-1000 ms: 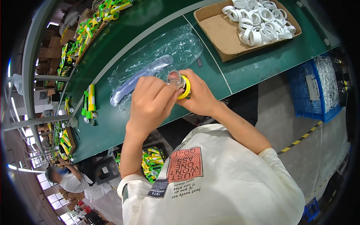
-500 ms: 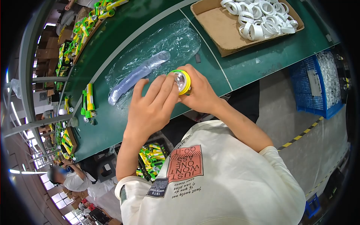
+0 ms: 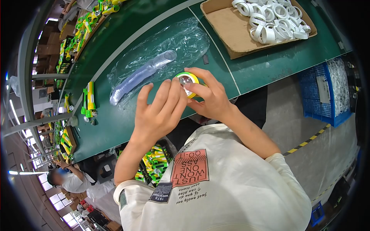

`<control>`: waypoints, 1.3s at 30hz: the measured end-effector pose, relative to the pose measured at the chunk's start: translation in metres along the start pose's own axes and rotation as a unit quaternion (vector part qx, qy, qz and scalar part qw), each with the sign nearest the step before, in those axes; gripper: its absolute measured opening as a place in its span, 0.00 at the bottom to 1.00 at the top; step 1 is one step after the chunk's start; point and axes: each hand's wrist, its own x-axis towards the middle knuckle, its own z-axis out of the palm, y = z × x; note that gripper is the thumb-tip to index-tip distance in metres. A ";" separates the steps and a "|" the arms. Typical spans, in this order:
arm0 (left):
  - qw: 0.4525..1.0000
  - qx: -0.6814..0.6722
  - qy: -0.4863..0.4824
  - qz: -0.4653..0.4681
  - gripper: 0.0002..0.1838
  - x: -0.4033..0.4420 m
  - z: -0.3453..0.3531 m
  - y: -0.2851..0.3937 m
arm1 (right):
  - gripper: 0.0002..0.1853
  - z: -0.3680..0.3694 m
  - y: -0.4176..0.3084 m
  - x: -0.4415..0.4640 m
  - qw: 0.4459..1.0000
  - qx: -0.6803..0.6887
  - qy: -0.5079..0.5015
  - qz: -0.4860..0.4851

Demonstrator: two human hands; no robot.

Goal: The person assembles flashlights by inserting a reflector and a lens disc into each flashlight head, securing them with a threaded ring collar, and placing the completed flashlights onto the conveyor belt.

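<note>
A yellow and green round lamp head (image 3: 192, 91), with a shiny inside facing up, is held between the thumb and fingers of my right hand (image 3: 212, 95). Against its left rim rest the nearest fingertips of my left hand (image 3: 158, 111), whose other fingers are spread apart; its thumb is hidden. Whether a clear disc lies in the lamp head is hard to tell. Beyond my left hand, a long stack of clear discs (image 3: 140, 76) lies on a crinkled clear plastic bag (image 3: 189, 38) on the green table (image 3: 104, 133).
A cardboard tray (image 3: 223, 32) of white rings stands at the back right. Yellow and green torches (image 3: 90, 96) lie at the left, with more in a crate (image 3: 156, 163) below the table. A blue crate (image 3: 316, 90) stands right; a co-worker (image 3: 73, 181) sits far left.
My left hand has gone from pinching a clear disc above the lamp head to spread fingers at its rim. The right hand's grip has shifted, with the thumb now across the rim.
</note>
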 end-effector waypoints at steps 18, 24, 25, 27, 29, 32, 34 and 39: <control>0.930 -0.366 -0.017 0.017 0.20 0.010 0.000 -0.036 | 0.31 -0.012 -0.001 0.005 0.999 -0.005 -0.046 0.015; 0.918 -0.396 0.003 -0.015 0.19 0.005 0.009 -0.031 | 0.30 -0.013 0.000 0.006 0.999 0.000 -0.037 0.013; 0.916 -0.400 0.008 -0.019 0.19 0.004 0.011 -0.029 | 0.30 -0.014 0.000 0.007 0.999 0.001 -0.039 0.014; 0.913 -0.406 0.019 -0.029 0.19 0.003 0.014 -0.027 | 0.30 -0.014 0.000 0.007 0.999 0.003 -0.040 0.015; 0.917 -0.397 0.014 -0.027 0.20 0.001 0.013 -0.027 | 0.29 -0.013 0.001 0.008 0.999 0.003 -0.038 0.013; 0.925 -0.379 0.003 -0.027 0.20 0.002 0.012 -0.027 | 0.28 -0.018 -0.002 0.012 0.997 -0.025 -0.069 0.020; 0.925 -0.377 0.003 -0.040 0.20 0.000 0.012 -0.024 | 0.27 -0.020 -0.005 0.016 0.997 -0.047 -0.064 0.007; 0.899 -0.425 0.024 -0.102 0.21 -0.014 0.022 -0.015 | 0.25 -0.008 0.003 0.009 0.993 -0.085 -0.002 -0.086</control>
